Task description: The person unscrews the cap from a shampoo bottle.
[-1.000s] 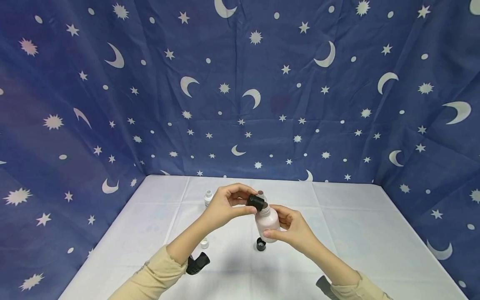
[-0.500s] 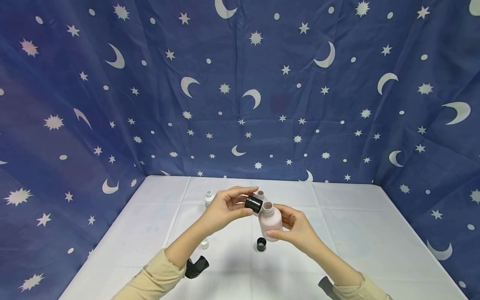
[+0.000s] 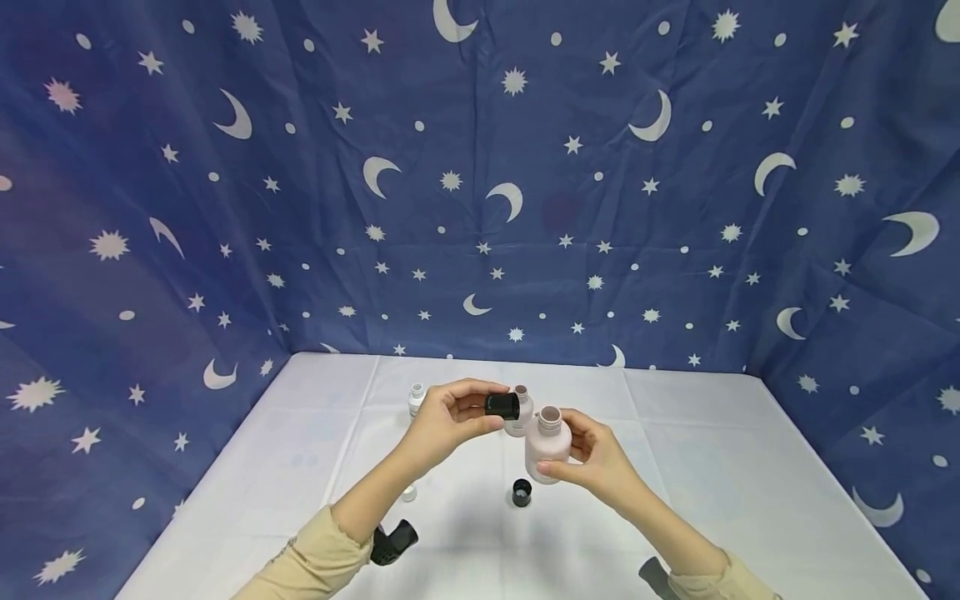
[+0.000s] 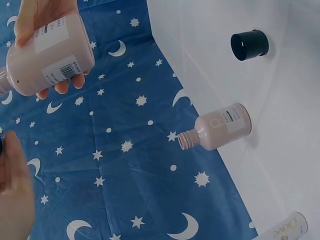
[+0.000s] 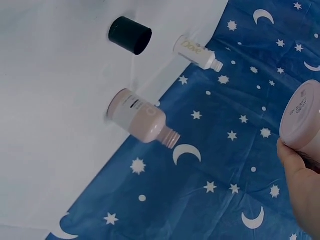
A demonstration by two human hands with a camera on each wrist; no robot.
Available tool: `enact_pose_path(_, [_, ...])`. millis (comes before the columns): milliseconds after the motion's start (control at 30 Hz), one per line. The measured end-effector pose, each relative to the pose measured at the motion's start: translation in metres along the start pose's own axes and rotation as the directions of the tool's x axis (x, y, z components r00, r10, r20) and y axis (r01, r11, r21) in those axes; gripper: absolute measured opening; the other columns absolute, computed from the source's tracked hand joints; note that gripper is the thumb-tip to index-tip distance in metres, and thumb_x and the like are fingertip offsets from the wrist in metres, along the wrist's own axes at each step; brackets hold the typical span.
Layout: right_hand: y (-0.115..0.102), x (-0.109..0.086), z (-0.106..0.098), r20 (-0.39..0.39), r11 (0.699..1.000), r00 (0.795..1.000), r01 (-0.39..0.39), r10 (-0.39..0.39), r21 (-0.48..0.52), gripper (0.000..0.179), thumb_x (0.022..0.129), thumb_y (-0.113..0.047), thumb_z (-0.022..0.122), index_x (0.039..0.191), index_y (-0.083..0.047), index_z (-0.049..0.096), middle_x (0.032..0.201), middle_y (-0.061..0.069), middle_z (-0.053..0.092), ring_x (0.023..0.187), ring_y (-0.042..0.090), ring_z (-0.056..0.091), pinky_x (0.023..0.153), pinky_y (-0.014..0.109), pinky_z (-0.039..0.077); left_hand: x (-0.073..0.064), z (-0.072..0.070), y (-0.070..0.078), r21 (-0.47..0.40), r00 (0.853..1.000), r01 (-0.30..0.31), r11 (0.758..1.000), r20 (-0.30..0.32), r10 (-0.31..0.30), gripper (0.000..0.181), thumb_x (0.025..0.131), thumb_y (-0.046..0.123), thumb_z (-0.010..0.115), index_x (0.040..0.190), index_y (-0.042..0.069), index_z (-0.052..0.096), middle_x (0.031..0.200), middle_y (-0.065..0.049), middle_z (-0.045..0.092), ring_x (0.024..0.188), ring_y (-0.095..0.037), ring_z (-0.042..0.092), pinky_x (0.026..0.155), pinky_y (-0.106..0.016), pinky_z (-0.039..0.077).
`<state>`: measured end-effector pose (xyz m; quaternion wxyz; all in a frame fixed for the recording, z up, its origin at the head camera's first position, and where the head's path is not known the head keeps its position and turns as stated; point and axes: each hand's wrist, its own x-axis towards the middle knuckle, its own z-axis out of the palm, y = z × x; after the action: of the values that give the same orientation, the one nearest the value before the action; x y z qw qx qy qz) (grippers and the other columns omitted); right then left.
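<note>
My left hand (image 3: 444,418) pinches a black bottle cap (image 3: 502,406) between fingers and thumb. In my right hand (image 3: 598,454) is a pale pink bottle (image 3: 546,457), held upright with its threaded neck uncovered. The cap is to the left of that neck, apart from it. A second pink bottle (image 3: 520,413), also uncapped, stands on the table behind, between the two hands. The left wrist view shows the label and barcode of the held bottle (image 4: 52,55); there the left hand (image 4: 15,192) is partly cut off. The right wrist view catches the held bottle's base (image 5: 300,112).
Another black cap (image 3: 522,492) lies on the white-covered table (image 3: 720,483), nearer than the held bottle. At the back left stands a white Dove bottle (image 5: 195,51), uncapped. A small white cap (image 3: 408,493) is beside the left forearm. A blue star-patterned cloth (image 3: 480,208) hangs behind.
The black cap has come off the held bottle's mouth and shifted slightly left with the left hand. The right hand has moved the bottle a little right and turned it more upright.
</note>
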<state>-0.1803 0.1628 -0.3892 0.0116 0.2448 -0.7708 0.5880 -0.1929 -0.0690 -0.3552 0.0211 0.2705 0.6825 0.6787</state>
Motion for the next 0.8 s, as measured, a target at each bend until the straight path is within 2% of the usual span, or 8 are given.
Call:
enact_pose_path(67, [0.002, 0.000, -0.001, -0.008, 1.000, 1.000, 0.004, -0.004, -0.001, 0.053, 0.074, -0.003, 0.078, 0.120, 0.009, 0.053, 0.112, 0.014, 0.062, 0.094, -0.001, 0.061, 0.086, 0.013, 0.051, 0.001, 0.000, -0.001, 0.015, 0.999, 0.009, 1.000, -0.036, -0.008, 0.046, 0.079, 0.013, 0.075, 0.116, -0.010, 0.059, 0.111, -0.027, 0.063, 0.088, -0.003, 0.066, 0.081, -0.021, 0.056])
enact_pose_path(167, [0.004, 0.000, -0.003, -0.016, 1.000, 1.000, 0.003, -0.003, 0.002, 0.052, 0.073, -0.002, 0.078, 0.118, 0.009, 0.053, 0.111, 0.015, 0.062, 0.094, -0.001, 0.060, 0.088, 0.012, 0.050, 0.002, 0.000, -0.002, 0.033, 0.996, 0.029, 0.999, -0.084, -0.026, 0.040, 0.081, 0.010, 0.073, 0.115, -0.009, 0.061, 0.107, -0.023, 0.066, 0.088, -0.003, 0.066, 0.082, -0.020, 0.056])
enact_pose_path(300, [0.007, 0.000, -0.005, -0.027, 1.000, 1.000, 0.008, -0.008, 0.001, 0.052, 0.073, -0.001, 0.078, 0.118, 0.010, 0.053, 0.112, 0.016, 0.061, 0.096, -0.002, 0.058, 0.089, 0.012, 0.049, 0.002, 0.001, -0.005, 0.060, 0.992, 0.070, 0.996, -0.112, -0.063, 0.035, 0.083, 0.007, 0.070, 0.115, -0.007, 0.062, 0.109, -0.021, 0.067, 0.088, -0.003, 0.065, 0.083, -0.019, 0.055])
enact_pose_path(500, [0.013, -0.003, -0.010, -0.054, 1.000, 0.998, -0.013, 0.012, -0.022, 0.053, 0.071, -0.001, 0.079, 0.117, 0.008, 0.055, 0.111, 0.003, 0.058, 0.096, -0.003, 0.057, 0.089, 0.013, 0.050, 0.002, 0.003, -0.009, 0.101, 0.987, 0.119, 0.988, -0.121, -0.106, 0.034, 0.082, 0.007, 0.071, 0.112, -0.007, 0.064, 0.105, -0.023, 0.068, 0.082, -0.002, 0.064, 0.078, -0.018, 0.055])
enact_pose_path(667, [0.017, -0.006, -0.014, -0.081, 0.998, 0.996, -0.045, 0.041, -0.044, 0.052, 0.071, -0.002, 0.080, 0.117, 0.007, 0.055, 0.114, 0.012, 0.057, 0.096, -0.004, 0.056, 0.089, 0.013, 0.050, 0.001, 0.004, -0.012, 0.090, 0.983, 0.161, 0.983, -0.103, -0.152, 0.039, 0.079, 0.005, 0.074, 0.115, -0.005, 0.064, 0.106, -0.018, 0.068, 0.077, -0.002, 0.061, 0.073, -0.018, 0.056])
enact_pose_path(800, [0.021, -0.008, -0.018, -0.090, 0.997, 0.995, -0.057, 0.051, -0.059, 0.053, 0.072, -0.003, 0.079, 0.118, 0.008, 0.055, 0.116, 0.020, 0.057, 0.097, -0.005, 0.055, 0.091, 0.013, 0.049, 0.001, 0.007, -0.014, 0.109, 0.989, 0.147, 0.983, -0.049, -0.143, 0.044, 0.077, 0.002, 0.074, 0.120, -0.003, 0.061, 0.111, -0.020, 0.065, 0.081, -0.004, 0.062, 0.075, -0.019, 0.056])
